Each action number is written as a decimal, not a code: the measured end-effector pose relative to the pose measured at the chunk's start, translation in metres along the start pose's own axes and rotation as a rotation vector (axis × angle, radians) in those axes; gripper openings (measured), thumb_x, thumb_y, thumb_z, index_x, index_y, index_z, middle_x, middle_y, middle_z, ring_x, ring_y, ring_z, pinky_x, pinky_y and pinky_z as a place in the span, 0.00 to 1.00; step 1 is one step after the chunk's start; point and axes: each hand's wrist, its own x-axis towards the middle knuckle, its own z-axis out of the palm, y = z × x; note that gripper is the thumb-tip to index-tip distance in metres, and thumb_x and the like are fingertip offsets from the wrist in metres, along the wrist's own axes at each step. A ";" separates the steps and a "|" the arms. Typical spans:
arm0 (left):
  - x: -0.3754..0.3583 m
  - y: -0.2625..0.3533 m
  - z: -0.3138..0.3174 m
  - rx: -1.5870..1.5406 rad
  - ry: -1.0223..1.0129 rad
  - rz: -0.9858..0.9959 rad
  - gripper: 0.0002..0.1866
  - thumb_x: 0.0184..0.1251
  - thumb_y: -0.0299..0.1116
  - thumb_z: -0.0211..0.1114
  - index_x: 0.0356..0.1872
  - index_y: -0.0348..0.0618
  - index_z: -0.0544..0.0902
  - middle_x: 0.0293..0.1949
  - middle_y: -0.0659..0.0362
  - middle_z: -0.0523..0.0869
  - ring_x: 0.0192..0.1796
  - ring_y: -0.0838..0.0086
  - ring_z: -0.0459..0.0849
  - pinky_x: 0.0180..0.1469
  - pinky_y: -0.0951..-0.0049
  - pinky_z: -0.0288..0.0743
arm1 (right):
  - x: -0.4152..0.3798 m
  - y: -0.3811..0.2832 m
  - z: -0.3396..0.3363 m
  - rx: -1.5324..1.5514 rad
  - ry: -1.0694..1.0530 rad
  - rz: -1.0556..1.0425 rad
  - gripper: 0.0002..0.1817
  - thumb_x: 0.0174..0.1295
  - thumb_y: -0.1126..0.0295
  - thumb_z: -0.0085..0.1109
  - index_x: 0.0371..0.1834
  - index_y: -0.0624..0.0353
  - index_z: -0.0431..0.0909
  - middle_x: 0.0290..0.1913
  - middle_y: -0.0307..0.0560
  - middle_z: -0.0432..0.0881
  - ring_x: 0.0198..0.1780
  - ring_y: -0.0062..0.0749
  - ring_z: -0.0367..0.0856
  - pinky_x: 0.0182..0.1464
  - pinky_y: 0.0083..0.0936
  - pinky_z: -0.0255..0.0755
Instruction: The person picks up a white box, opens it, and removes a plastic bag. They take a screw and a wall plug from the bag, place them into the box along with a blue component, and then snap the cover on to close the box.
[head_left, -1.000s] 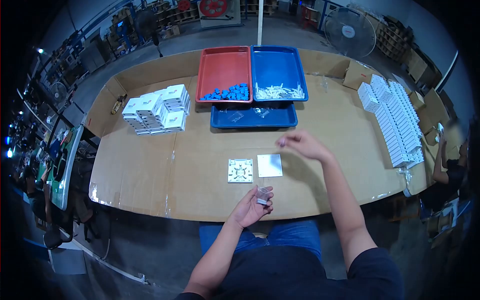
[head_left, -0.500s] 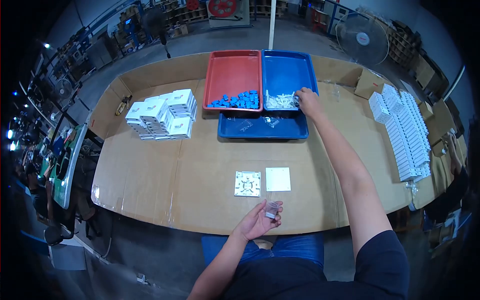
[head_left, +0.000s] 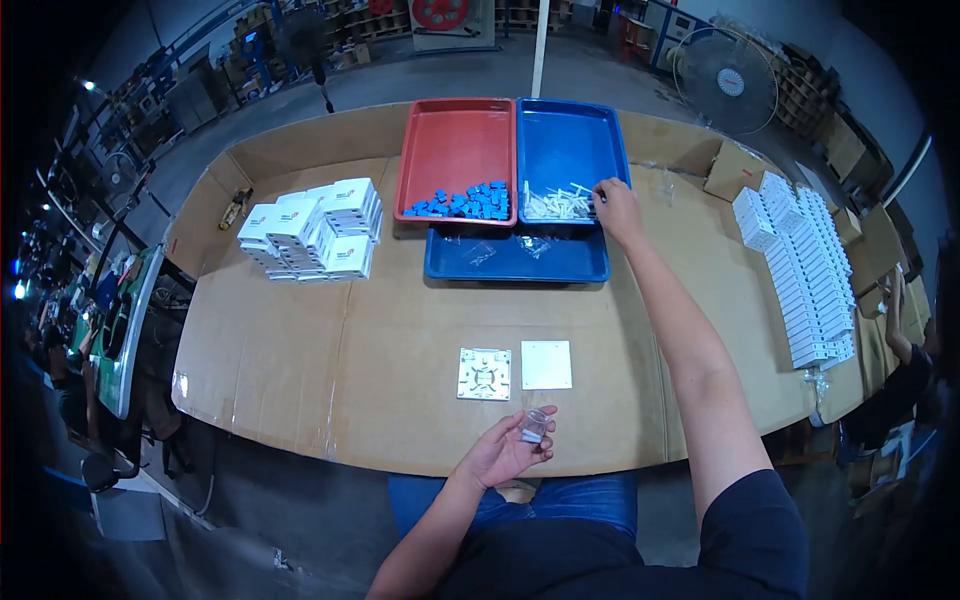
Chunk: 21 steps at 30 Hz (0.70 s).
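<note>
My left hand (head_left: 503, 452) is palm up near the table's front edge, its fingers curled round a small clear plastic bag (head_left: 535, 424) with something whitish at its bottom. My right hand (head_left: 617, 210) reaches to the near right corner of the blue tray (head_left: 565, 135), beside a heap of white stick-like pieces (head_left: 555, 203). Its fingertips are pinched together; what they hold, if anything, is too small to see. Just beyond my left hand lie a white square frame (head_left: 484, 374) with a patterned inner side and a plain white square plate (head_left: 546, 365).
A red tray (head_left: 458, 140) holds blue blocks (head_left: 470, 203). Under both trays' near edges sits another blue tray (head_left: 515, 266) with clear bags. Stacked white boxes (head_left: 345, 205) stand left; rows of white plates (head_left: 805, 280) stand right. Cardboard walls (head_left: 300, 142) edge the table. Other people work at both sides.
The view has shifted slightly. My right hand stays at the blue tray's corner, its fingers slightly repositioned by the white pieces. My left hand keeps hold of the bag.
</note>
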 end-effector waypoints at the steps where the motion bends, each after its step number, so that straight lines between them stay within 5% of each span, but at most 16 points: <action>1: -0.001 -0.001 0.000 0.013 0.008 0.014 0.31 0.84 0.50 0.53 0.75 0.36 0.70 0.56 0.53 0.83 0.52 0.65 0.82 0.64 0.59 0.73 | -0.003 0.001 -0.001 0.076 0.026 0.095 0.06 0.65 0.71 0.66 0.41 0.59 0.87 0.42 0.49 0.86 0.46 0.46 0.85 0.48 0.41 0.78; 3: -0.004 -0.003 0.002 0.016 0.017 0.029 0.31 0.84 0.50 0.53 0.75 0.36 0.70 0.57 0.53 0.84 0.52 0.65 0.82 0.64 0.59 0.73 | -0.014 0.004 -0.005 0.148 0.044 0.190 0.06 0.66 0.71 0.66 0.42 0.60 0.88 0.42 0.49 0.87 0.43 0.42 0.86 0.47 0.37 0.78; 5: -0.004 -0.001 0.005 0.023 0.021 0.034 0.30 0.84 0.48 0.53 0.75 0.37 0.71 0.58 0.53 0.84 0.52 0.64 0.83 0.64 0.58 0.74 | -0.029 0.003 -0.015 0.541 0.011 0.365 0.09 0.66 0.68 0.68 0.45 0.60 0.88 0.38 0.48 0.89 0.38 0.35 0.86 0.43 0.32 0.78; 9: -0.005 -0.006 0.009 -0.008 0.076 0.148 0.29 0.85 0.48 0.51 0.74 0.38 0.71 0.58 0.54 0.85 0.52 0.63 0.84 0.62 0.59 0.76 | -0.099 -0.052 -0.076 0.966 0.023 0.482 0.10 0.66 0.71 0.74 0.46 0.63 0.88 0.34 0.34 0.85 0.37 0.16 0.78 0.40 0.18 0.72; 11: -0.003 -0.006 0.030 -0.024 0.190 0.315 0.28 0.86 0.49 0.49 0.74 0.39 0.72 0.57 0.55 0.86 0.52 0.64 0.85 0.61 0.61 0.78 | -0.146 -0.097 -0.117 0.981 0.001 0.614 0.08 0.68 0.72 0.72 0.44 0.65 0.88 0.34 0.35 0.84 0.34 0.15 0.75 0.37 0.16 0.68; 15: -0.009 0.000 0.074 -0.019 0.213 0.350 0.28 0.86 0.52 0.52 0.72 0.41 0.75 0.55 0.57 0.87 0.50 0.68 0.84 0.57 0.64 0.80 | -0.234 -0.153 -0.161 1.005 -0.121 0.830 0.06 0.68 0.75 0.69 0.46 0.63 0.87 0.34 0.33 0.83 0.33 0.15 0.74 0.36 0.16 0.68; 21: -0.013 -0.009 0.101 0.073 0.270 0.370 0.28 0.86 0.52 0.51 0.71 0.40 0.74 0.57 0.58 0.85 0.49 0.69 0.85 0.54 0.67 0.82 | -0.271 -0.189 -0.194 1.274 -0.173 0.874 0.07 0.68 0.80 0.69 0.47 0.63 0.87 0.35 0.30 0.82 0.34 0.08 0.73 0.36 0.11 0.65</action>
